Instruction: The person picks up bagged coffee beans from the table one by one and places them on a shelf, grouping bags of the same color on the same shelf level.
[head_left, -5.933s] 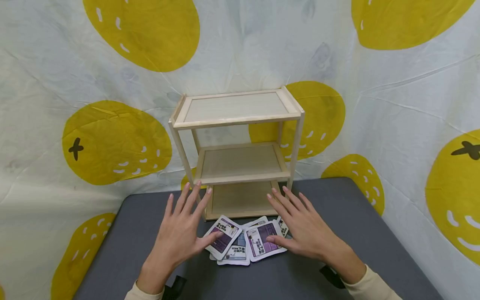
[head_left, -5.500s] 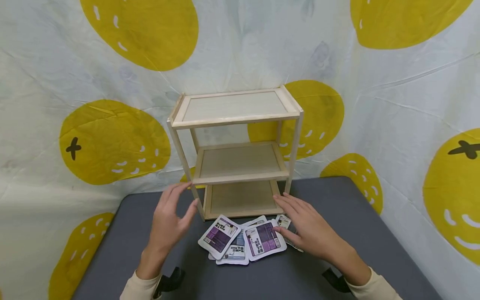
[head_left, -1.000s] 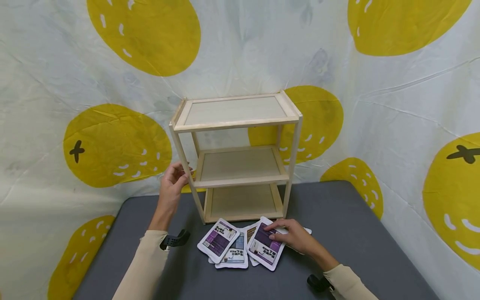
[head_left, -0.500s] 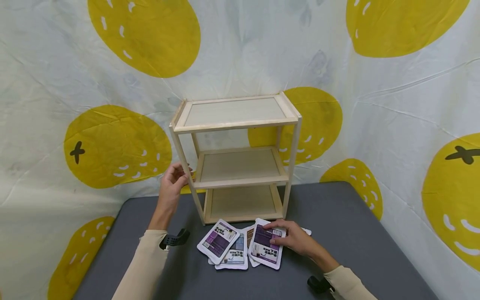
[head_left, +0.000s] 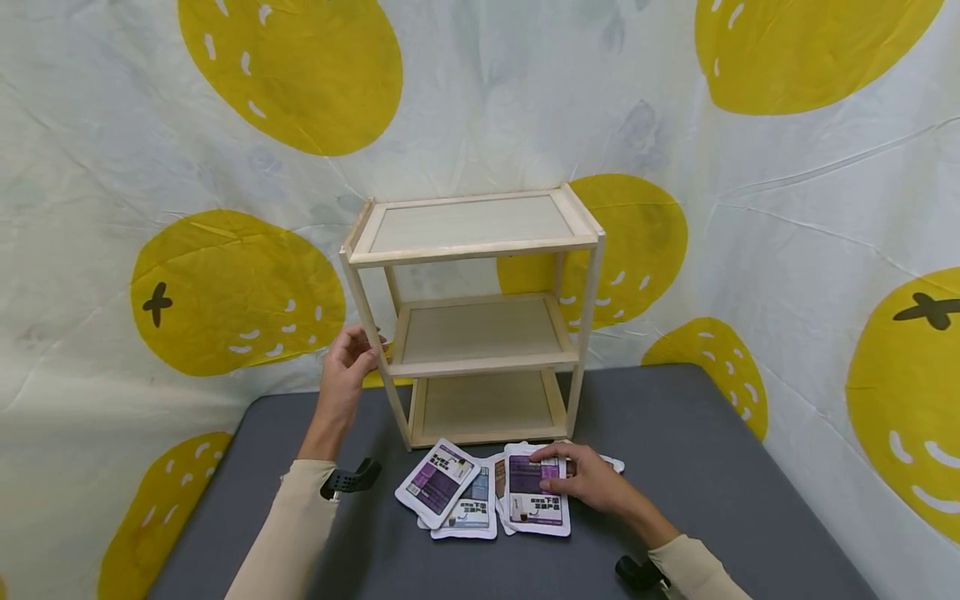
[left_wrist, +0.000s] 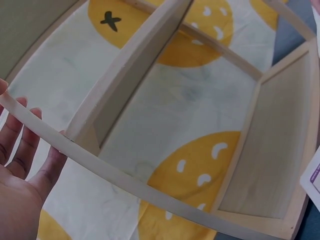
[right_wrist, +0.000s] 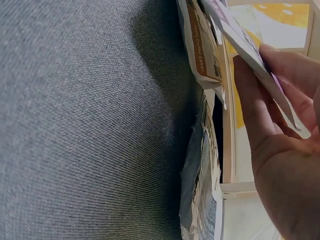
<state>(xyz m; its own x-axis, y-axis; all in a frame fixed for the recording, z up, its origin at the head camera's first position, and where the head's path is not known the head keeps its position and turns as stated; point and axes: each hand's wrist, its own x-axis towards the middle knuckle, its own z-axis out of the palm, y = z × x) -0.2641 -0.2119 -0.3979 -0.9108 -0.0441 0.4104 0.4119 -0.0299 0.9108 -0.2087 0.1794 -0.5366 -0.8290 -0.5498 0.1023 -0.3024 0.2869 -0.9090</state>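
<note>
My left hand (head_left: 342,367) is at the left front post of a small wooden three-tier shelf (head_left: 483,366). In the left wrist view its fingers lie around the post (left_wrist: 130,184), close by the middle tier. With thumb and fingers, my right hand (head_left: 587,481) pinches a flat purple-and-white packet (head_left: 538,510) by its upper right edge. The right wrist view shows this packet (right_wrist: 250,55) edge-on, tilted above the others. Beneath it lies a brown-labelled packet (right_wrist: 199,45) printed "Hello, Coffee Lover".
Another purple-and-white packet (head_left: 437,483) overlaps a blue-printed one (head_left: 472,514) on the grey table (head_left: 420,567), in front of the shelf. A white packet corner (head_left: 615,463) pokes out behind the right hand. A cloth with yellow fruit prints (head_left: 480,100) hangs behind.
Both hands were spread above the packets earlier. The left has since gone to the shelf post; the right has taken hold of a packet, which has just turned from slanted to nearly straight.
</note>
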